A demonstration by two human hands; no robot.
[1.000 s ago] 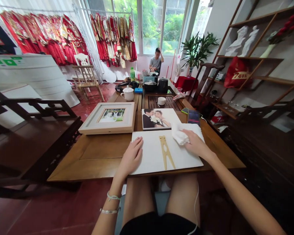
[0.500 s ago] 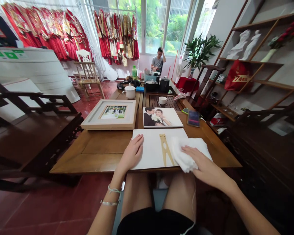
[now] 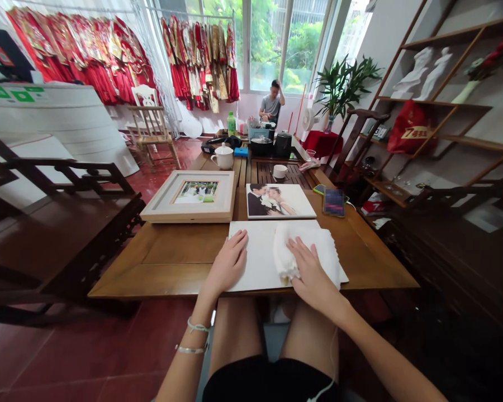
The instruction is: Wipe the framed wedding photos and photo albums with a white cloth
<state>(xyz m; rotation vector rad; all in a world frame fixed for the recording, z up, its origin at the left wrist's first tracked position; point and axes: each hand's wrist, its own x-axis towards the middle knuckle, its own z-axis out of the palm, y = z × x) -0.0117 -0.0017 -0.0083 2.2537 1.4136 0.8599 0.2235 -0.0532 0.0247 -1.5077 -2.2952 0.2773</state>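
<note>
A white board [image 3: 257,257] lies flat near the table's front edge. My left hand [image 3: 229,262] rests flat on its left side, fingers stretched out, holding nothing. On the right side, my right hand [image 3: 314,273] presses down on a folded white towel [image 3: 324,248], fingers curved over it and gripping it against the board. The towel's left part is bunched up. It covers the light-wood, bear-headed, two-legged piece, of which at most a small tan bit shows at the towel's lower edge.
Behind the board lies a wedding photo panel [image 3: 283,201]. A framed photo [image 3: 188,195] is left of it, and a phone [image 3: 333,201] is on the right. Farther back stand a lidded white cup [image 3: 223,157], a small white cup [image 3: 280,171] and a black pot [image 3: 261,146]. A person [image 3: 270,103] sits at the far end.
My right hand has slid the towel left across the board, over the light-wood piece, which is now almost wholly covered. My left hand has stayed in place on the board.
</note>
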